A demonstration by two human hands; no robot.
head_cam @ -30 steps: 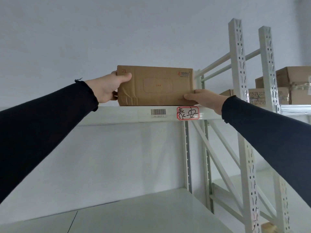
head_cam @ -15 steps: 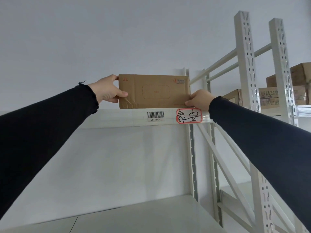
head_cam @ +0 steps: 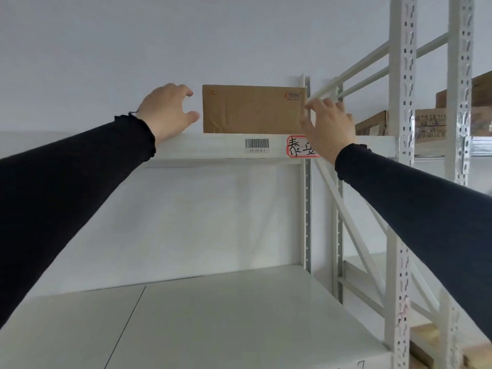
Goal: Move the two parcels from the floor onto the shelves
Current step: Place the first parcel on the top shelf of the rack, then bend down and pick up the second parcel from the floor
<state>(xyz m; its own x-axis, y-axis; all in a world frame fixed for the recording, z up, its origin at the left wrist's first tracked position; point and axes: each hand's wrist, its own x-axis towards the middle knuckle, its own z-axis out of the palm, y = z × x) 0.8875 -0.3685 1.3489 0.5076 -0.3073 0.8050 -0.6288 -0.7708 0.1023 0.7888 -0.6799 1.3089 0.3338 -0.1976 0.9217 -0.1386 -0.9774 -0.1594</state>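
Cardboard is sitting where I want it: the flat brown cardboard parcel (head_cam: 253, 110) is resting upright on its long edge on the white metal upper shelf (head_cam: 202, 147), just above the barcode sticker (head_cam: 257, 145) and the red-bordered handwritten label (head_cam: 299, 148). I am holding my left hand (head_cam: 166, 110) just beside the parcel's left end, fingers spread and curled, gripping nothing, with a sliver of wall showing between thumb and cardboard. My right hand (head_cam: 328, 123) is hovering at the right end, fingers loosely splayed and empty; whether its fingertips are brushing the corner I cannot quite tell, since motion blur is smearing that edge. I am judging this as the release step of one placement, with the parcel looking stable on its own. The white metal lower shelf (head_cam: 218, 318) is lying bare below. Brown cardboard boxes (head_cam: 428, 123) are occupying the neighbouring rack to the right. The floor is out of view, so I am not seeing any other parcel. Next I am expecting to need both arms lowered clear without nudging the parcel, then a look down to find what remains on the floor.
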